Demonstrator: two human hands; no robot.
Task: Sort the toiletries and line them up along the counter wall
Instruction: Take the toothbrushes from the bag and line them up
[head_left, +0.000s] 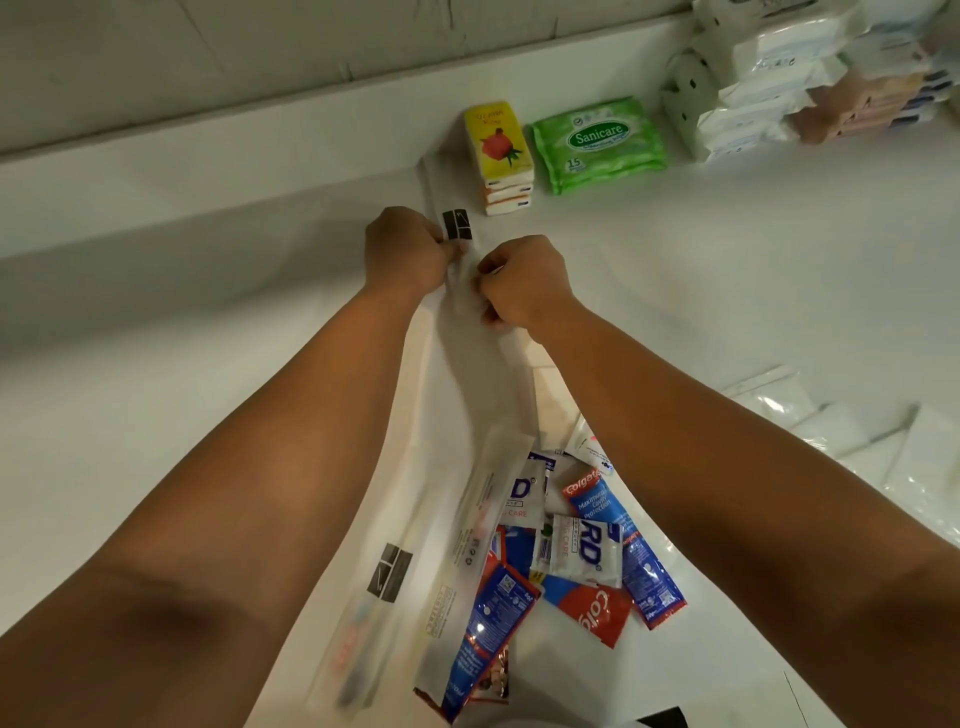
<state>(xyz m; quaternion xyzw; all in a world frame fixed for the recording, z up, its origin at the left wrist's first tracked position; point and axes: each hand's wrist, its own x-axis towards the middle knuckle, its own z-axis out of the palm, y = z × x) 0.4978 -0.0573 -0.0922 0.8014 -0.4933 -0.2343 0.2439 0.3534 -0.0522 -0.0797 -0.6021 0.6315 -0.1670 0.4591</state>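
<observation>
Both hands meet over a long white toothbrush packet (451, 205) with a black logo, lying on the white counter and pointing toward the wall. My left hand (402, 250) pinches the packet near the logo. My right hand (522, 283) grips the packet's lower part with curled fingers. More long white packets (382, 587) stretch down between my forearms. A heap of red-and-blue toothpaste sachets (597, 504) and white sachets (584, 553) lies near the front. Against the wall stand a stack of yellow soap boxes (500, 143) and a green wet-wipes pack (598, 143).
At the back right are stacks of white wrapped packs (769, 98) and beige ones (862, 109). Clear plastic pouches (810, 415) lie at the right edge. A raised ledge (208, 140) runs along the counter wall.
</observation>
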